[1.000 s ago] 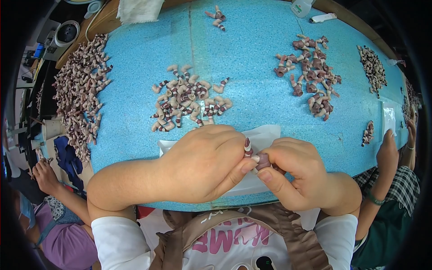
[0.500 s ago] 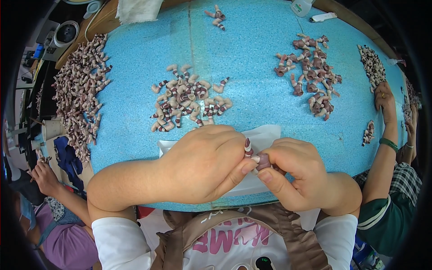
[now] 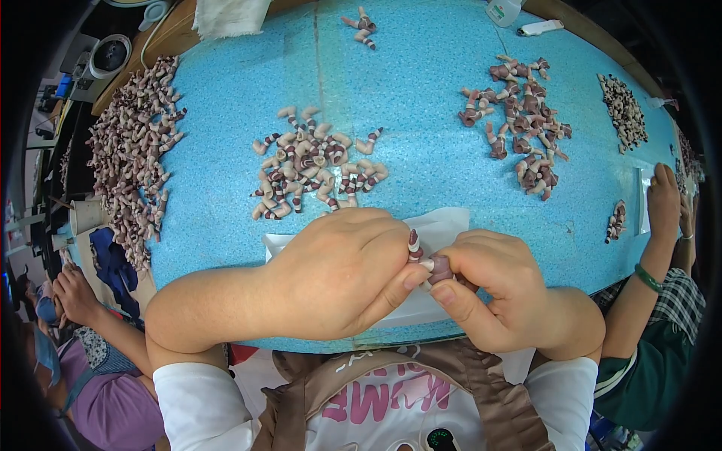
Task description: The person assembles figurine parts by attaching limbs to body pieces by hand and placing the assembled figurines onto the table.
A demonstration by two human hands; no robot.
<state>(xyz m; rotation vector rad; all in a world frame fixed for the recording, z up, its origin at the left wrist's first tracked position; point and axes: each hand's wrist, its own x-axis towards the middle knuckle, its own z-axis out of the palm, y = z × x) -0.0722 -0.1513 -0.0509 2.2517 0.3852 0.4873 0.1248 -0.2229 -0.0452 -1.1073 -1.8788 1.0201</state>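
Observation:
Above a white sheet (image 3: 444, 223), both my hands are closed on small doll-like figurine parts and meet fingertip to fingertip. Between the thumb and fingers of my left hand (image 3: 338, 274) is a figurine limb (image 3: 414, 244) with dark and pale bands, its dark tip pointing up. My right hand (image 3: 496, 286) pinches a purplish figurine torso (image 3: 441, 269). The limb and the torso meet at a pale part; whether they are joined I cannot tell. Beyond my left hand lies a loose pile of bent figurine limbs (image 3: 312, 161), beige with maroon bands.
Purplish figurine bodies (image 3: 526, 113) are grouped at the right of the blue tabletop (image 3: 421, 113). A large heap of parts (image 3: 131, 150) lines the left edge. A co-worker's hand (image 3: 663, 199) is at the far right, another person's hand (image 3: 75, 293) at the left.
My hands and the parts in them have hardly moved. The co-worker's hand at right has left the small heap and come nearer, beside a white sheet.

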